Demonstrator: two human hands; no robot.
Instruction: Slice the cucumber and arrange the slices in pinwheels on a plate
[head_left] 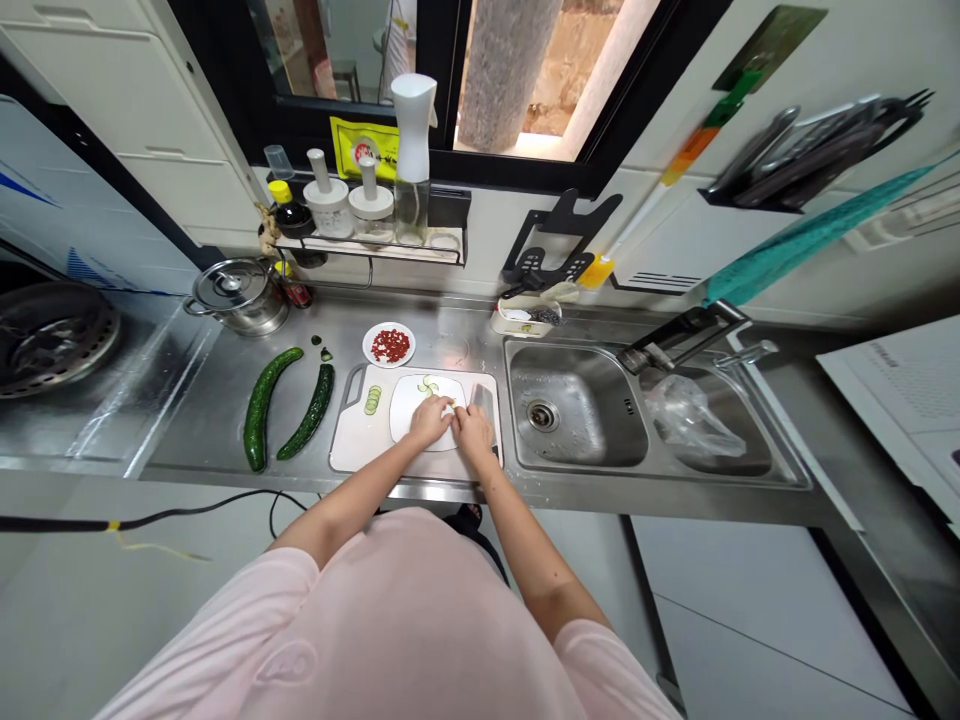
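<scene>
Watching pale cucumber slices [427,386] fan across the white plate [405,412], left hand [431,422] and right hand [474,435] half-closed, hold unclear.

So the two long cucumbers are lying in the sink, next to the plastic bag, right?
No, that part is wrong. The head view shows the two cucumbers lying on the steel counter, left of the cutting board, not in the sink. The plastic bag is in the sink, though.

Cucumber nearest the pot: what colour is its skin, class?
The cucumber is dark green, best seen in the head view.
</scene>
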